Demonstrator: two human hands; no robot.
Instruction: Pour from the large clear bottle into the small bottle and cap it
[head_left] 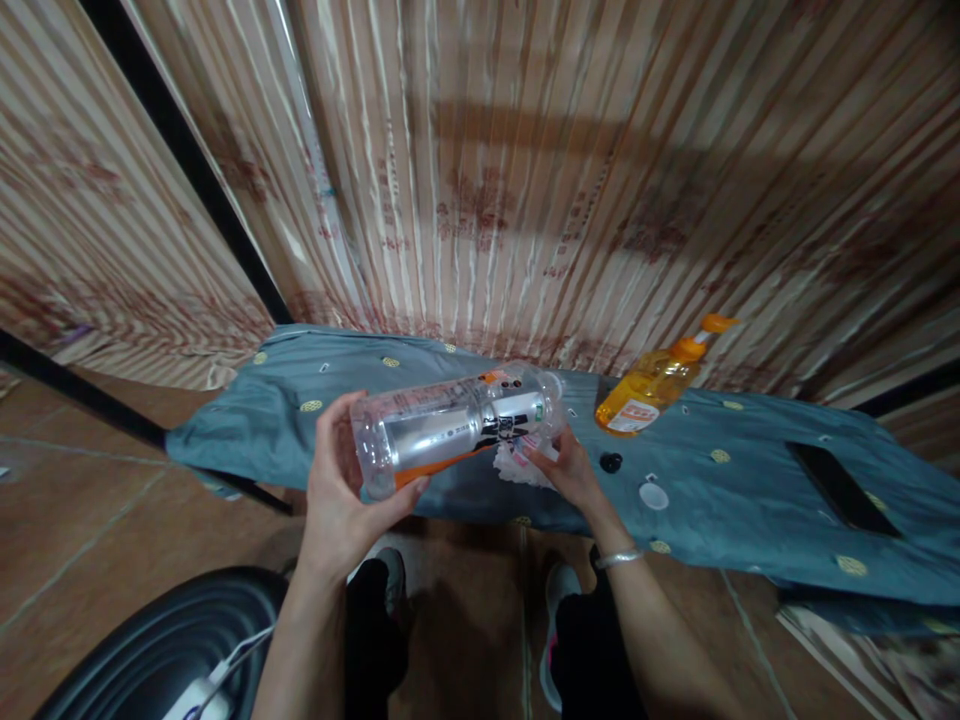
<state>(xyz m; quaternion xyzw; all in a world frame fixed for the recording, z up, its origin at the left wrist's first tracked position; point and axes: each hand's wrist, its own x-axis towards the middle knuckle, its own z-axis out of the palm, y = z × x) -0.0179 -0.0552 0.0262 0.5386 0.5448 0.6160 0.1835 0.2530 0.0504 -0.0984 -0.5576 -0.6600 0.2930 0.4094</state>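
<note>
A clear plastic bottle [442, 432] with a silver, black and orange label lies on its side in the air above the cloth-covered surface. Around its left end, the base, my left hand [341, 485] is wrapped, thumb along the underside. My right hand [566, 470] is at the other end, its fingers partly behind the bottle, with a crumpled whitish cloth [521, 465] bunched at them against the bottle. To the right stands a pump bottle of orange-yellow liquid [637, 395]. A small black cap [611, 462] and a pale round disc [654, 496] lie near my right wrist.
Blue-green patterned cloth [420, 362] covers the narrow surface. A black phone [844, 488] lies on its right part. Pleated curtains [510, 200] hang behind. Black poles [187, 160] stand at the left. A black ribbed round object [157, 640] with a white power strip [199, 700] is at lower left.
</note>
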